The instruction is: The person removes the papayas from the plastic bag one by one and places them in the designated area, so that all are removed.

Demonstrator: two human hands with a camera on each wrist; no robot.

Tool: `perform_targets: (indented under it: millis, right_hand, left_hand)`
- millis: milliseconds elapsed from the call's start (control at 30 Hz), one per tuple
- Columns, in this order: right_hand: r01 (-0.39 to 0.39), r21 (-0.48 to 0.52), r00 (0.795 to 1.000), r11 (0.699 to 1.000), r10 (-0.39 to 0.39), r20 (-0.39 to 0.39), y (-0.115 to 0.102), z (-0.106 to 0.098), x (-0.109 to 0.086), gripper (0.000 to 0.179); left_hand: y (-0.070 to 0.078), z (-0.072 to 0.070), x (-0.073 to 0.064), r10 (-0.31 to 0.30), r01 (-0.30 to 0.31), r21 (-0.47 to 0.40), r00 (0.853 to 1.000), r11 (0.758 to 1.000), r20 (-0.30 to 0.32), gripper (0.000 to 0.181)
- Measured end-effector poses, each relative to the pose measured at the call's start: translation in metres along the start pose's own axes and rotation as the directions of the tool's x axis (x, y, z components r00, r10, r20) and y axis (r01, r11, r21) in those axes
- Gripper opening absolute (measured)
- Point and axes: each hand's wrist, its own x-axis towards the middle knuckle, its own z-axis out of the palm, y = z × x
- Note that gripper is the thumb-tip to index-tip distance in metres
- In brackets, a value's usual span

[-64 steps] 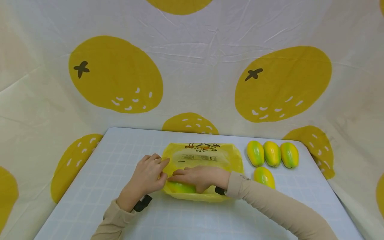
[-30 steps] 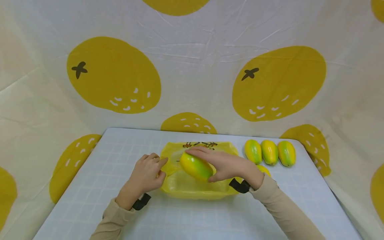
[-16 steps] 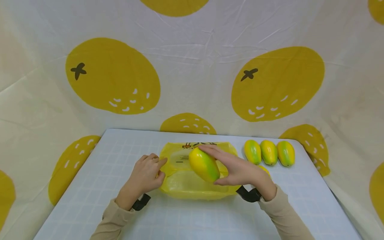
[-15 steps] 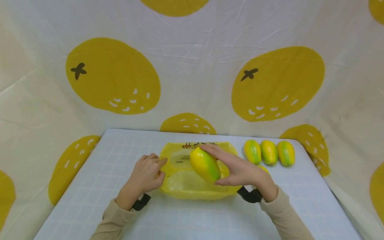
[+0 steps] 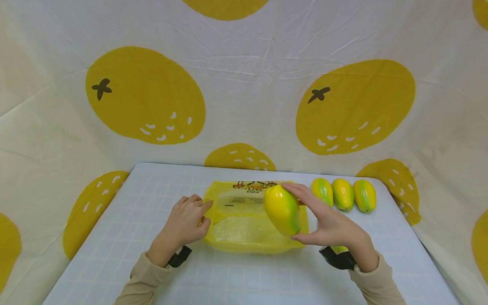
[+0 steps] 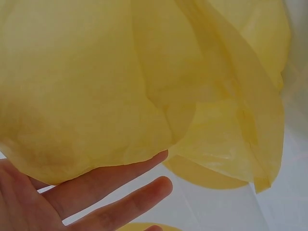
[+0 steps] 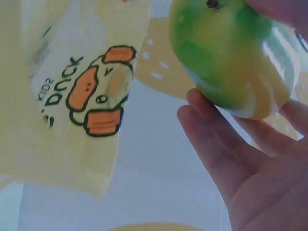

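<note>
My right hand (image 5: 331,222) grips a yellow-and-green papaya (image 5: 281,209) between thumb and fingers, raised over the right side of a yellow plastic bag (image 5: 244,233). In the right wrist view the papaya's brown stem end (image 7: 214,4) shows. The bag lies flat on the table, its mouth spread towards me, with a printed duck (image 7: 103,91) on it. At the bag's left edge is my left hand (image 5: 188,218). Its fingers (image 6: 130,204) are extended in the left wrist view, the index finger against the plastic; the thumb is hidden there.
Three more papayas (image 5: 343,195) lie in a row at the table's back right. Part of another papaya (image 5: 338,249) shows behind my right wrist. A pale checked cloth covers the table (image 5: 244,279), and a fruit-print curtain (image 5: 248,84) hangs behind and around it.
My right hand has lifted the papaya from the bag's mouth and carried it up and to the right, turning it more upright. My left hand has stayed at the bag's left edge.
</note>
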Motion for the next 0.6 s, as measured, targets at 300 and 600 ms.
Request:
perform_targets:
  millis: [300,600]
  right_hand:
    - [0.003,-0.053,0.994,0.999,-0.009,-0.109,0.016,-0.014,-0.032,0.117]
    - [-0.010,-0.059,0.984,0.998,-0.001,-0.180,0.029,-0.033,-0.060,0.116]
  left_hand:
    - [0.001,0.001,0.000,0.002,-0.002,-0.009,1.000,1.000,0.002,0.037]
    - [0.001,0.002,0.000,0.010,-0.010,-0.003,1.000,1.000,0.002,0.037]
